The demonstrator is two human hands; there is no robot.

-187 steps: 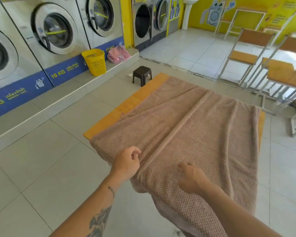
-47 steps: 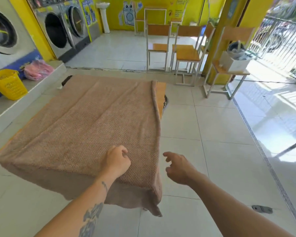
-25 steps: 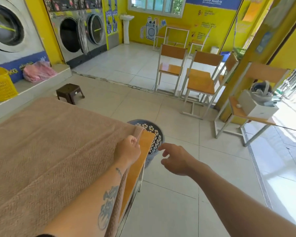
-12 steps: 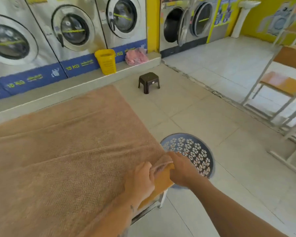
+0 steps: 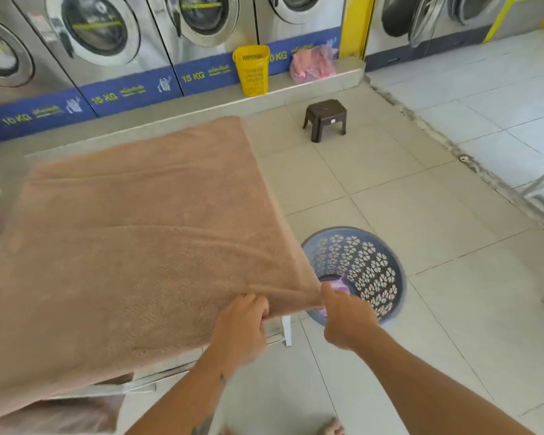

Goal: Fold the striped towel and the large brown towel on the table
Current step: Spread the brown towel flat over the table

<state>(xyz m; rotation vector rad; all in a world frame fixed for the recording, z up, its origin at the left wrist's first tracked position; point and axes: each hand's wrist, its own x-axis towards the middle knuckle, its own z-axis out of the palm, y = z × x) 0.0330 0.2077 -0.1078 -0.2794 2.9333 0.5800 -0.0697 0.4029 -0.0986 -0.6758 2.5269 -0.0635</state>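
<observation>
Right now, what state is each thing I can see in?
brown towel, spread over the table
left hand, grips its near corner
right hand, pinches the same corner
blue basket, upright on the floor
yellow basket, upright on the ledge
stool, upright on the floor
pink bag, slumped on the ledge

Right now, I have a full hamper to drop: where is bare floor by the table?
Bare tiled floor lies between the small dark plastic stool and the round blue perforated basket, and right of that basket. Crowded: the large brown towel covers the table, and the left hand and right hand grip its corner beside the basket.
</observation>
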